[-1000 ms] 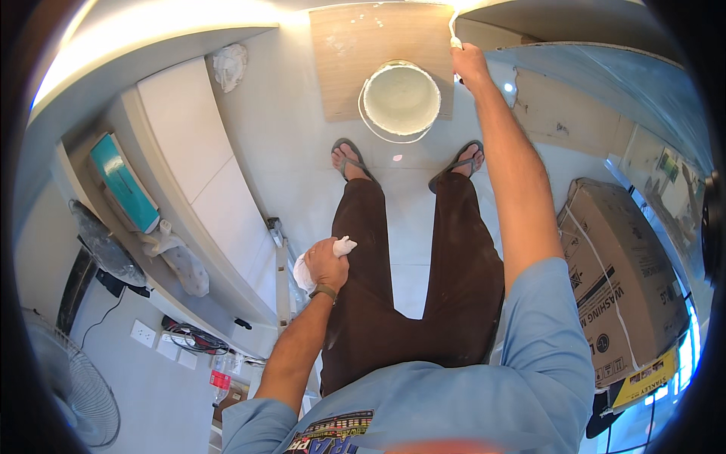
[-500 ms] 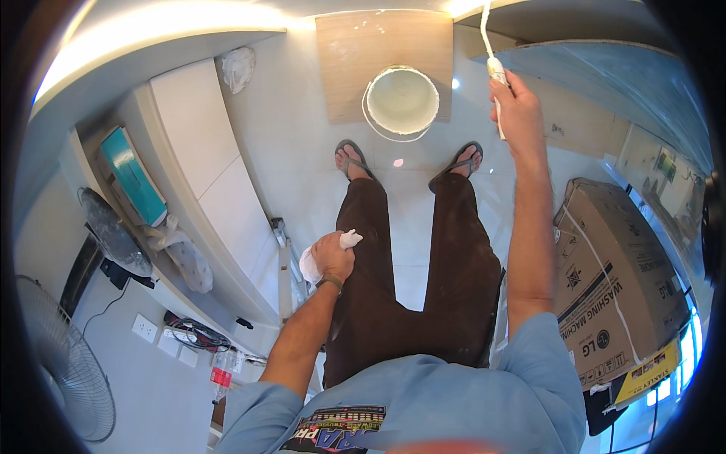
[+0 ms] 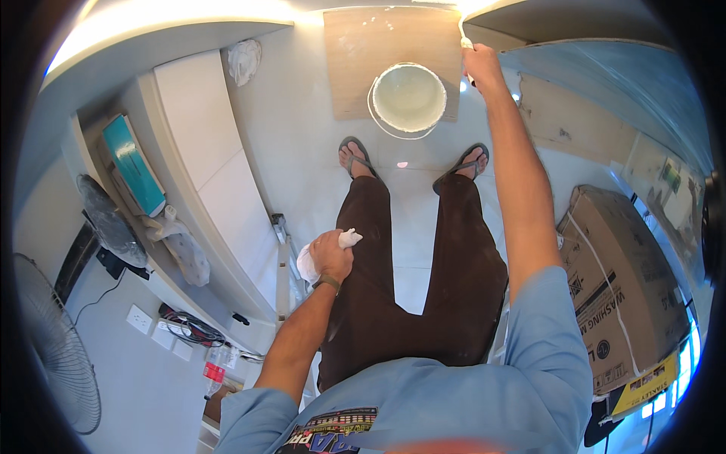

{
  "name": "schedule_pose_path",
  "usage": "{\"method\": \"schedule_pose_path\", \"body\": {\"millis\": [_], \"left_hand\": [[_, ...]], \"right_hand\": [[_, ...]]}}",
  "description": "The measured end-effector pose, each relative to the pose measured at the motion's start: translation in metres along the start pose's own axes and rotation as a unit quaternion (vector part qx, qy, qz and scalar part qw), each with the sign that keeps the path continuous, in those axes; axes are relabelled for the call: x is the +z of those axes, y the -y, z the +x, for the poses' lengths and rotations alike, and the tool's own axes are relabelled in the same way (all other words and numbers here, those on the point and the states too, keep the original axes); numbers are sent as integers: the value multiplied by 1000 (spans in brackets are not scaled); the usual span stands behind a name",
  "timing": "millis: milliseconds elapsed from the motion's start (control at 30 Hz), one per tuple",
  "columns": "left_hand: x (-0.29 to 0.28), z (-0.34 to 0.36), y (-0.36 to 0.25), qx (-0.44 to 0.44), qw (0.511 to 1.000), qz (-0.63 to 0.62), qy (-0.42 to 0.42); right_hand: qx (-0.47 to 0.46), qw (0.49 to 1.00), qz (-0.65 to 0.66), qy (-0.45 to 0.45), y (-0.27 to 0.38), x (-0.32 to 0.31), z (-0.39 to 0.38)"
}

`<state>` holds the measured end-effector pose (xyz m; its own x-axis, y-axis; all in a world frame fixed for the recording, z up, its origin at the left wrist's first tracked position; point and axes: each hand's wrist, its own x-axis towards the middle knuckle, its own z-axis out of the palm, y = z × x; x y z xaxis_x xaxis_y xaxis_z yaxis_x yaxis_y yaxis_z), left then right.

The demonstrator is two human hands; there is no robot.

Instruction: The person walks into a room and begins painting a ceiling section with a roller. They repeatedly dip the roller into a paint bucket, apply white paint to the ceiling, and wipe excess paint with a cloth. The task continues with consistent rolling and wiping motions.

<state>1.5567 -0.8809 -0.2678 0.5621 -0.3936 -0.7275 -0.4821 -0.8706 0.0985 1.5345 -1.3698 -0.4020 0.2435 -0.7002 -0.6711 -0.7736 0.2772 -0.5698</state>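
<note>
My left hand (image 3: 330, 257) is closed on a crumpled white cloth (image 3: 349, 238) against my left thigh. My right hand (image 3: 481, 66) grips the white handle of a paint tool (image 3: 465, 39) with a thin pale shaft, raised at the upper right; its working end is unclear against the bright strip at the top edge. A white bucket (image 3: 375, 102) with pale liquid and a rimmed lip stands on a wooden board (image 3: 348, 45), in front of my sandalled feet and to the left of my right hand.
Shelving (image 3: 144, 102) lines the left, holding a teal box (image 3: 134, 163) and bagged items. A wire fan (image 3: 57, 356), cables (image 3: 185, 325) and a plastic bottle (image 3: 214, 372) are lower left. A large cardboard box (image 3: 620, 280) and plastic-covered panels (image 3: 628, 98) are on the right.
My right hand went rightward and down half a second ago, and is now back up and leftward with the tool. My left hand has shifted slightly, still holding the cloth.
</note>
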Motion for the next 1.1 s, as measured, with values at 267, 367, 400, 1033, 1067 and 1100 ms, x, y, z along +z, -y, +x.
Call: {"method": "schedule_pose_path", "body": {"millis": [267,367,400,1033,1067,1100], "left_hand": [[4,-4,1,3,1000,1,-6],[3,1,0,-4,1000,5,3],[3,2,-1,-5,1000,3,2],[-7,8,-1,-29,999,8,42],[-7,8,-1,-26,999,1,43],[-7,9,0,-27,998,5,48]], "right_hand": [[-8,1000,-16,-9,-13,6,-8],[-78,993,-63,-58,-16,-7,-65],[-128,984,-68,-98,-17,-9,-85],[48,911,392,119,5,7,-106],[28,917,378,125,10,9,-106],[32,929,353,110,18,12,-105]]}}
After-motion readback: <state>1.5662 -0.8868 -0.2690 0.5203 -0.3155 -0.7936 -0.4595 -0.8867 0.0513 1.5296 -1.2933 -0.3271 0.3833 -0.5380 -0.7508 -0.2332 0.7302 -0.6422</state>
